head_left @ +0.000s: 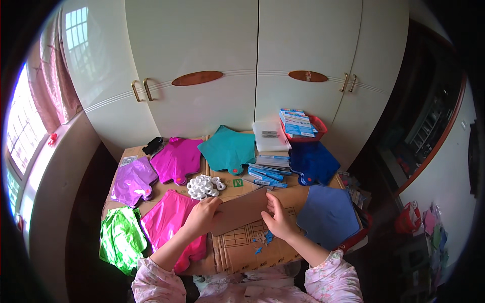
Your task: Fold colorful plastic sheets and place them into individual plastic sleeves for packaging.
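Handling a card
Left hand pinches it; right hand, fingers parted, at its edge; next likely needs steadiness.

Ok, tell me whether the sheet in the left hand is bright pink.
No, the sheet in the left hand is dull brown; the bright pink pile lies to its left.

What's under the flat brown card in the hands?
Printed cardboard shows past the lower edge of the brown card, with small blue scraps on it. Whatever lies directly behind the card is covered; can't tell.
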`<state>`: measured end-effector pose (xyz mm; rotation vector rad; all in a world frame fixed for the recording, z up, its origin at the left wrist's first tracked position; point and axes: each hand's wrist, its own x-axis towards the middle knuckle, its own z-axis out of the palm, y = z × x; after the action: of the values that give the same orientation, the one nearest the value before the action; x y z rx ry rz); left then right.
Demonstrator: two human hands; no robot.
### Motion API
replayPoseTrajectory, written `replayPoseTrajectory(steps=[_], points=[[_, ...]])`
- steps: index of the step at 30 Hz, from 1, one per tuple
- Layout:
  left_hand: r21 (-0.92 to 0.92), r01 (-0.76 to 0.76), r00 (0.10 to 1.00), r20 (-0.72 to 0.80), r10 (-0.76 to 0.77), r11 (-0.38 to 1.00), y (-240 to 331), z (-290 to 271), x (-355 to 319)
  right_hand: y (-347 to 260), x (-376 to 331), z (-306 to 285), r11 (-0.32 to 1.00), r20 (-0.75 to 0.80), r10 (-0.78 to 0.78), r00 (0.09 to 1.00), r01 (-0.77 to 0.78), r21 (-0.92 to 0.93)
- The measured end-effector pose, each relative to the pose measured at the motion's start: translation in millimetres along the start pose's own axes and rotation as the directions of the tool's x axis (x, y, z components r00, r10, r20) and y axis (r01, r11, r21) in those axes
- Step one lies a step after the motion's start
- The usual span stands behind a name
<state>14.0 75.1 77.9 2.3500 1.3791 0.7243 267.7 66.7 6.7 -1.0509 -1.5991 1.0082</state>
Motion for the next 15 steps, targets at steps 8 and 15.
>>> replayPoseTrajectory(steps=[8, 15], points=[[-0.017, 0.027, 1.0, 0.0, -0.027, 1.0, -13, 3, -1, -4, -3, 1, 0.997, -0.069, -0.066, 0.995, 0.068, 0.023], [-0.066, 0.127, 0.975, 0.194, -0.112, 0.99, -39, 5, 16, 2, 9, 3, 0.974, 0.027, 0.112, 0.993, -0.115, 0.194]])
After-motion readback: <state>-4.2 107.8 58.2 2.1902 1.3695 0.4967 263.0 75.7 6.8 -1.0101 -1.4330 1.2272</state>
